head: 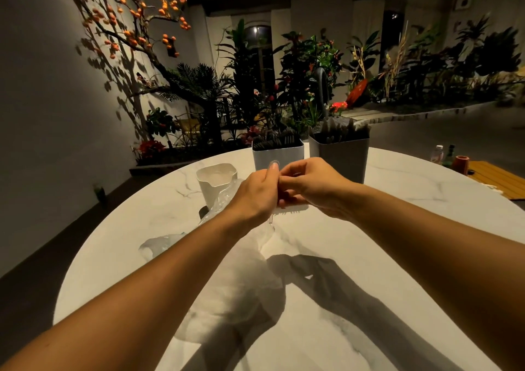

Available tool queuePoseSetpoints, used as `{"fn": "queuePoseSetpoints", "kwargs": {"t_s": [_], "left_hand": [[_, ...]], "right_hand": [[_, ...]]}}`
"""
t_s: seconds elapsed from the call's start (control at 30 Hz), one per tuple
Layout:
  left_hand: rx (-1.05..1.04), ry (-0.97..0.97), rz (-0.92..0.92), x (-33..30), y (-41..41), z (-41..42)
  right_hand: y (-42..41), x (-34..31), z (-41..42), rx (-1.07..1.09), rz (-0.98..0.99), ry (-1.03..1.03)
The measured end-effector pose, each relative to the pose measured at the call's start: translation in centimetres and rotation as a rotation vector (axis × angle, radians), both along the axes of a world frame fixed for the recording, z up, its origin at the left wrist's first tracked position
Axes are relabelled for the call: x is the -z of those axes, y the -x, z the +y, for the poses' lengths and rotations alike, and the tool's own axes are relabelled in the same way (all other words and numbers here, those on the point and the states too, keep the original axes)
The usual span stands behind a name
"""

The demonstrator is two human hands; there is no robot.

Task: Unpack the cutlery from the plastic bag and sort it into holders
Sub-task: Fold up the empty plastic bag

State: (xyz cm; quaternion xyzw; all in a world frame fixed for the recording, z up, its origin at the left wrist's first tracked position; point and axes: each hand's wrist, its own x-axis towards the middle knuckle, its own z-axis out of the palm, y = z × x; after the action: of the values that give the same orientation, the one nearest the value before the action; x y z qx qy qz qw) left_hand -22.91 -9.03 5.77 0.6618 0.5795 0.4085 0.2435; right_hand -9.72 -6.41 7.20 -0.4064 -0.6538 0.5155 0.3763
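My left hand and my right hand meet above the middle of the white marble table. The left hand grips a clear plastic utensil upright; its rounded top shows above the thumb and its handle tip pokes out below. My right hand's fingers pinch at the same piece. Crumpled clear plastic bags lie under my left wrist and forearm. Behind the hands stand a light square holder with dark cutlery and a grey square holder with pale cutlery. A white holder stands to the left.
Another flattened clear bag lies on the table by my left forearm. At the far right a wooden surface carries bottles and a red cup. Plants and a tree with orange fruit fill the space behind the table.
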Motion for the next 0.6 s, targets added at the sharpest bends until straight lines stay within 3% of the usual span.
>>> {"fn": "queuePoseSetpoints", "kwargs": {"t_s": [0.13, 0.37, 0.5, 0.6], "left_hand": [[-0.002, -0.064, 0.004, -1.2, 2.0, 0.3], [0.099, -0.013, -0.207, -2.7, 5.0, 1.6], [-0.132, -0.225, -0.094, -3.5, 8.3, 3.1], [-0.143, -0.266, 0.008, -3.9, 10.8, 4.2]], "right_hand": [[1.4, -1.3, 0.5, 0.089, -0.099, -0.215], [5.4, -3.4, 2.3, 0.042, -0.092, -0.386], [7.2, -4.3, 4.3, 0.172, -0.122, -0.476], [8.5, -4.5, 6.2, 0.267, -0.182, -0.598]]}}
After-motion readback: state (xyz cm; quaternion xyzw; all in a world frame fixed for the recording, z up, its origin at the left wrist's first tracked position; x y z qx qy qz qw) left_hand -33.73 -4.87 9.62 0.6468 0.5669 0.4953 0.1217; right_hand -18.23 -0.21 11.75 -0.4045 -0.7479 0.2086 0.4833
